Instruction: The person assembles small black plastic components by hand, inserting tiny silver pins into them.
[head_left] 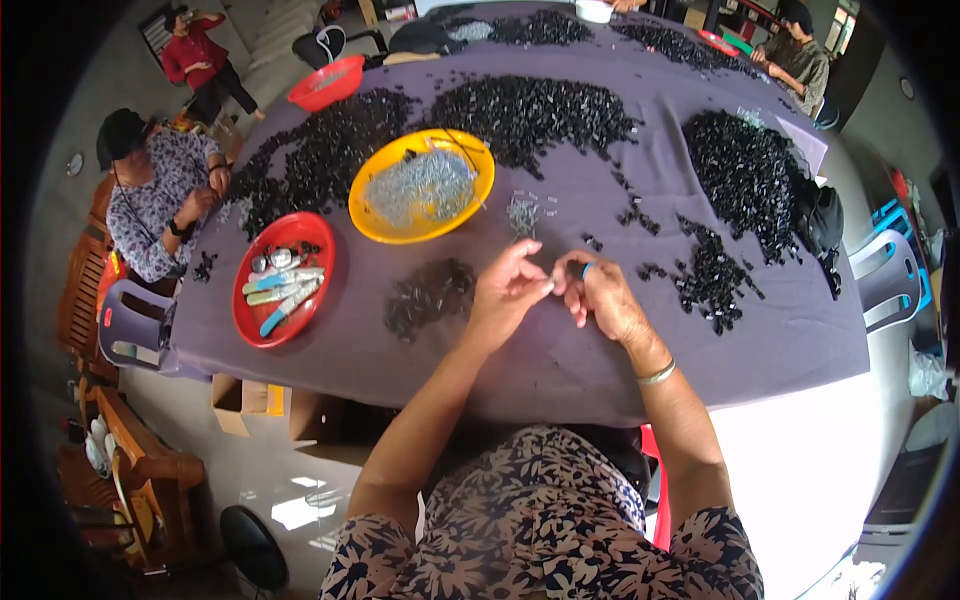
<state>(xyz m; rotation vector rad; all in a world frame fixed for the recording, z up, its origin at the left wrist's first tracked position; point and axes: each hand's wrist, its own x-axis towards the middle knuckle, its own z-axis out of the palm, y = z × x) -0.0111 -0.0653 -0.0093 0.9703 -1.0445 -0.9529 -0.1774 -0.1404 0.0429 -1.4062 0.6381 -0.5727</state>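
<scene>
Over the near middle of the table, my left hand (pixel 505 290) pinches something very small at its fingertips, too small to name. My right hand (pixel 602 297) is close beside it with curled fingers. A blue band or strip (pixel 586 270) shows at those fingers; whether it is held or worn I cannot tell. Just beyond my hands is a little heap of small silvery metal pieces (pixel 522 212). Small black pieces (pixel 430 298) form a pile left of my left hand. More black pieces (pixel 712 275) are scattered to the right of my right hand.
A yellow basin (pixel 366 228) of thin silvery pieces and a red tray (pixel 243 325) of blue- and pale-handled tools stand to the left. Larger black heaps (pixel 530 115) spread across the purple cloth (pixel 590 375). A person (pixel 160 205) works at the left edge, another (pixel 795 65) far right.
</scene>
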